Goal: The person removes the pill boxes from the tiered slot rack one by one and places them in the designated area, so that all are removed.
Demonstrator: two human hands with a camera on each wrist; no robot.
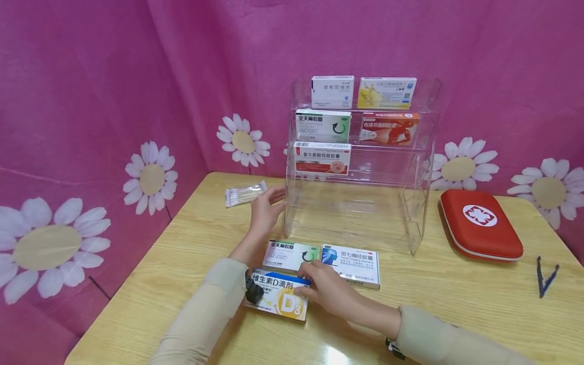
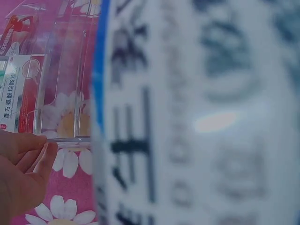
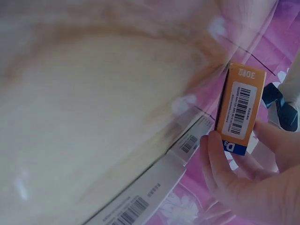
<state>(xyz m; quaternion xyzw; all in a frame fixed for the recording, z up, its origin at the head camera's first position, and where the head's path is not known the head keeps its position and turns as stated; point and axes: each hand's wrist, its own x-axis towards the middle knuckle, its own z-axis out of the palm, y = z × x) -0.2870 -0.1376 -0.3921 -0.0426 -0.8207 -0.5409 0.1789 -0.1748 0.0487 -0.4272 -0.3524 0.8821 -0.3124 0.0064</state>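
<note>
1. The right hand [image 1: 330, 294] holds the vitamin box [image 1: 278, 296]. Its grip is closed on the box's far right edge, fingers curled over the top; the right wrist view shows the thumb and fingers [image 3: 220, 159] pinching the orange barcode end of the box [image 3: 240, 110].
2. The box lies at the near edge of the surface [image 1: 456, 299], front face up. Its long axis runs left to right, tilted slightly, with the big "D3" end toward the person's right.
3. The left hand [image 1: 266, 207] is relaxed and spread, its fingertips touching the left wall of the clear rack [image 1: 410, 203]. It grasps nothing. In the left wrist view the fingers [image 2: 33, 154] rest against the rack's clear edge.
4. Just behind the vitamin box lie two more boxes, flat and side by side: a green-and-white box [image 1: 292, 254] and a blue-and-white box [image 1: 351, 263].
5. The rack carries five boxes standing upright: two on the top shelf, two on the middle, one on the lower left.
6. One packet of cotton swabs [image 1: 245, 193] lies left of the rack.
7. One red first-aid case [image 1: 479, 225] lies to its right, with one pair of dark tweezers [image 1: 545, 276] nearer the edge.
</note>
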